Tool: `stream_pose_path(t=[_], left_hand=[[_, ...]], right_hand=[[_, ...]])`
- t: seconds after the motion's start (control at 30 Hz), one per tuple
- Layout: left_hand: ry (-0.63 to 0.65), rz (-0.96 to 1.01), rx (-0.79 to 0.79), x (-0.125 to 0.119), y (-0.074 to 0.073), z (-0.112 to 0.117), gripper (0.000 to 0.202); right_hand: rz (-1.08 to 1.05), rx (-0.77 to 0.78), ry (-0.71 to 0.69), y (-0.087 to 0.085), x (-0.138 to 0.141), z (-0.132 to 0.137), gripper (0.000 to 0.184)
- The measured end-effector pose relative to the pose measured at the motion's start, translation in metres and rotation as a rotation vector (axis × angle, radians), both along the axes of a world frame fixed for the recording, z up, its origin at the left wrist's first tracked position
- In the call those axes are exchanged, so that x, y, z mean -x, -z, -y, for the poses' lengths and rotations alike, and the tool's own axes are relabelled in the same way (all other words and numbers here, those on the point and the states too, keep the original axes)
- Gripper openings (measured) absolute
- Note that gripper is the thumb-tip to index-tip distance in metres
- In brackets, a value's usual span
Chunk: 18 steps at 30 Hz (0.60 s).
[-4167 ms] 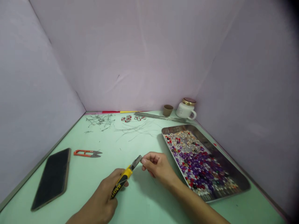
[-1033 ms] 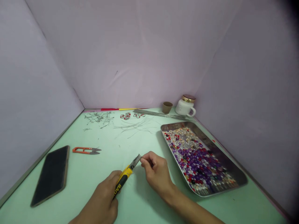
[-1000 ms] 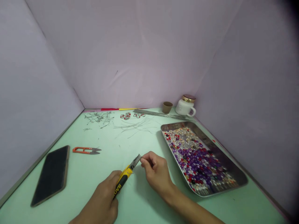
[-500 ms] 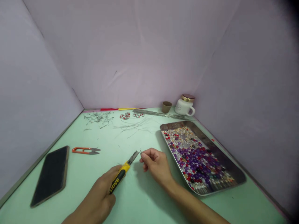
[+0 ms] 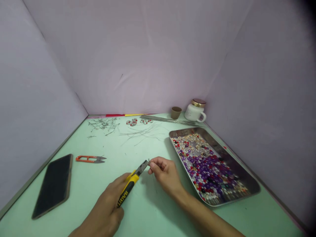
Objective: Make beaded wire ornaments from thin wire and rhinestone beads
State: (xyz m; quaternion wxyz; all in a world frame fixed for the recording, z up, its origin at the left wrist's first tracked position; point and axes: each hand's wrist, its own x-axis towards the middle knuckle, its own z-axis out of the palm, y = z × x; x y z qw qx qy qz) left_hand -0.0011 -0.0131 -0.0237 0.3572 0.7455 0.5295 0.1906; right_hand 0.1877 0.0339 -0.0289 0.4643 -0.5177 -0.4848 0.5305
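Observation:
My left hand (image 5: pixel 108 204) is closed around the yellow and black handles of a pair of pliers (image 5: pixel 133 179). Their metal jaws point up and right and meet the tip of a thin wire (image 5: pixel 149 160). My right hand (image 5: pixel 164 172) pinches that wire between thumb and forefinger; a faint strand hangs below the fingers. Whether the jaws are clamped on the wire is too small to tell. To the right of my right hand lies a metal tray (image 5: pixel 184 166) with purple, red, white and gold beads (image 5: pixel 212 171).
At left lie a black phone (image 5: pixel 53 186) and orange thread snips (image 5: pixel 90 159). Farther back are wire scraps (image 5: pixel 103 124), beaded wire pieces (image 5: pixel 132 122), loose wires (image 5: pixel 140 133) and a bundle of straight wires (image 5: pixel 170 120). A brown cup (image 5: pixel 176 113) and a lidded white mug (image 5: pixel 194 113) stand near the back wall.
The pliers have moved slightly right and turned in my left hand, their jaws now at the wire by my right fingertips. My right hand has barely moved.

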Motion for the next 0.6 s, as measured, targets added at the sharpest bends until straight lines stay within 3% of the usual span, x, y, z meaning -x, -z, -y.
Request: stream_pose_path(t=[0.33,0.47,0.6], left_hand=[[0.038,0.015,0.008,-0.01,-0.021,-0.002,0.079],[0.045,-0.077,-0.042,-0.005,-0.013,0.0,0.077],[0.043,-0.303,-0.198,0.001,0.003,-0.001,0.068]], right_hand=[[-0.13,0.073,-0.019,-0.004,0.0,-0.003,0.013],[-0.136,0.184,-0.03,-0.007,-0.003,-0.009,0.013],[-0.138,0.142,0.11,-0.01,-0.009,-0.013,0.014]])
